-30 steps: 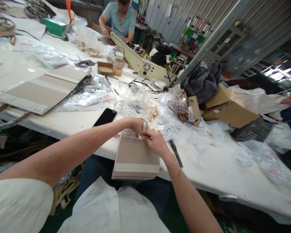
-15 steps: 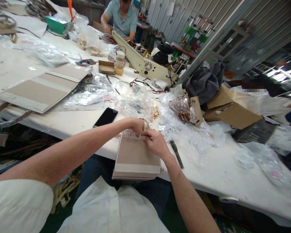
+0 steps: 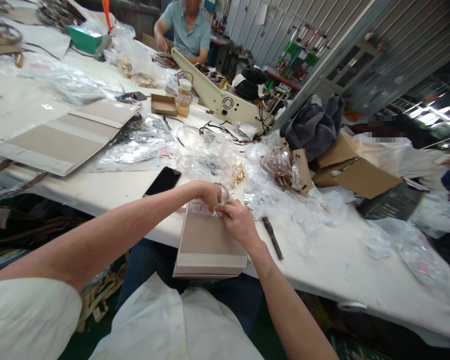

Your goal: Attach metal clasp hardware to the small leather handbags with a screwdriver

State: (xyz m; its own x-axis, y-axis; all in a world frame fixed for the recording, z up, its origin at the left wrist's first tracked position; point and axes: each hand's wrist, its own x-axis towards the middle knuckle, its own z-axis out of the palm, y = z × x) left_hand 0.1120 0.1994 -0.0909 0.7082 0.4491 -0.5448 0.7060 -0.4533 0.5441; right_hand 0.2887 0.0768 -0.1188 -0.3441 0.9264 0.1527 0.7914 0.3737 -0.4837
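Observation:
A beige handbag body (image 3: 207, 239), flat and stiff with a paler band along its near edge, lies over the table's front edge above my lap. At its far end my left hand (image 3: 211, 195) is closed, fingertips pinched together. Close against it, my right hand (image 3: 240, 222) is closed too, thumb and forefinger meeting the left fingertips. A small pale piece shows between the fingers, too covered to name. Just behind them curves a pale loop (image 3: 224, 191), which looks like a plastic-wrapped handle. Small gold metal fittings (image 3: 238, 174) lie in a heap beyond my hands.
A black phone (image 3: 162, 181) lies left of my hands, a dark hand tool (image 3: 272, 238) to the right. An opened beige bag panel (image 3: 56, 142) rests at left. Crumpled plastic (image 3: 307, 215) covers much of the right side. Across the table sits a co-worker (image 3: 187, 30).
My right hand has shifted slightly left and its fingers have turned a little against the left fingertips. The handbag body lies in the same place.

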